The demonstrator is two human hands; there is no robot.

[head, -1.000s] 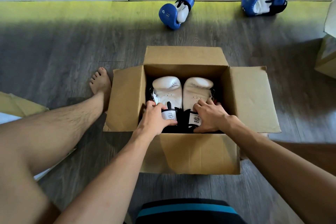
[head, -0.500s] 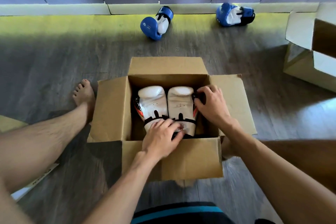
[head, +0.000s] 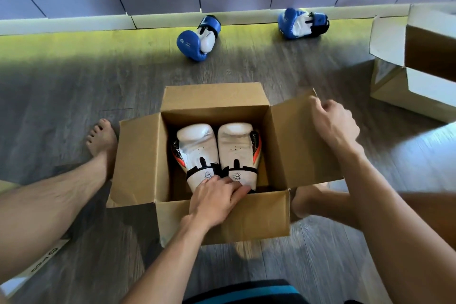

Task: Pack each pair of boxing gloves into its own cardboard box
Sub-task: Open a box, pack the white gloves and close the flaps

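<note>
White leather boxing gloves (head: 217, 153) sit side by side inside the open brown cardboard box (head: 222, 219), left hand (head: 217, 201) flat on their cuffs, right hand (head: 333, 123) pinching the right flap, while two blue gloves (head: 197, 41) wait unpacked by the far wall.
</note>
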